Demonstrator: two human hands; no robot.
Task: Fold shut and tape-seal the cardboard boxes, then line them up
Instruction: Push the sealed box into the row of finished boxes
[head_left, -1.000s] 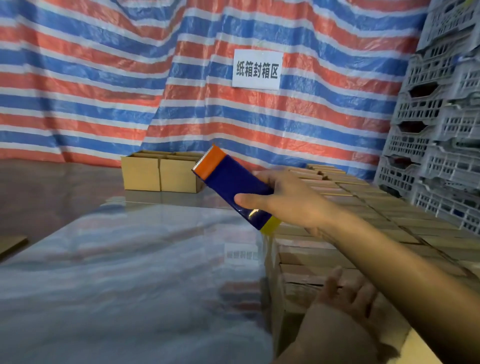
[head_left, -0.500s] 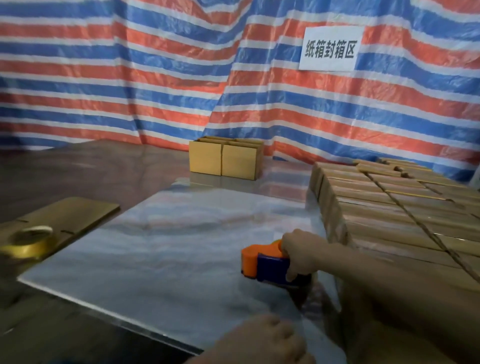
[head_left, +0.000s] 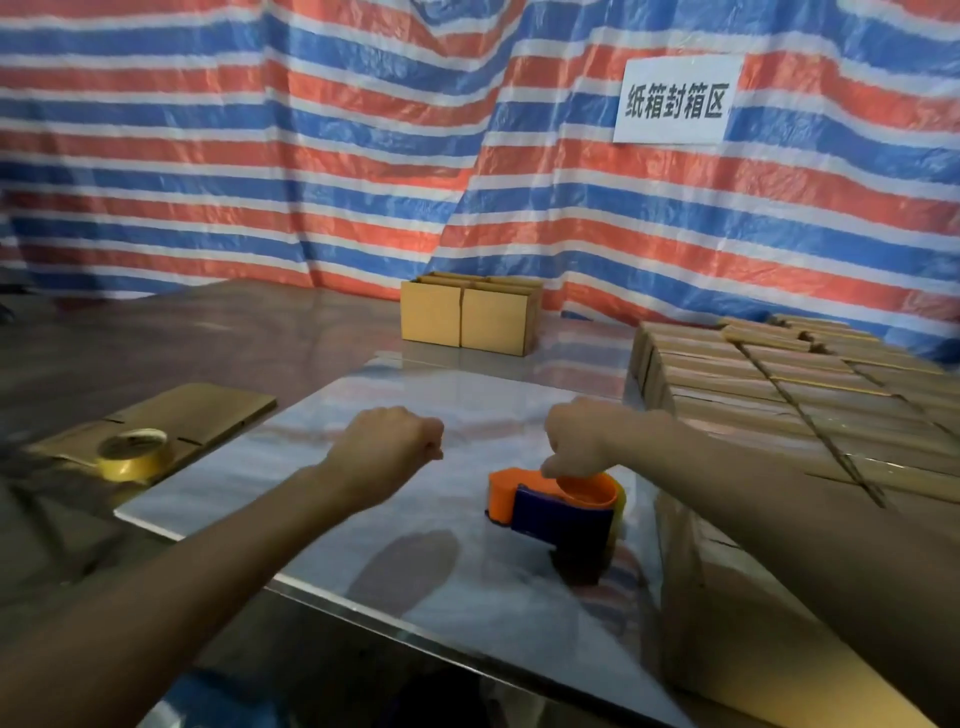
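- Cardboard boxes (head_left: 470, 317): two are seen standing side by side at the far middle of the table, touching each other and well apart from both hands. No box is in hand, so sealing is judged not yet begun.
- A flat sheet of cardboard (head_left: 208, 410) lies at the near left, with a roll of tape (head_left: 136, 453) resting on it. The roll is judged to be what is wanted next and is best lifted by its outer rim, so that the loose end is not stuck down.
- The left hand (head_left: 387, 449) is held over the shiny table top (head_left: 311, 467), its fingers curled into a fist with nothing in them. It must be opened before the roll can be taken.
- The tape dispenser (head_left: 558, 506) stands on the table top near the right edge. Its orange hub appears bare of tape, so loading is taken as the step in hand.
- The right hand (head_left: 582, 441) is lowered onto the dispenser, fingertips at the orange rim. Whether the rim is pinched or only touched cannot be told. The dispenser should be steadied here while the roll is pressed on, fingers kept away from the cutting edge.
- A stack of flat boxes (head_left: 753, 384), tied with string (head_left: 810, 431), lies just to the right.
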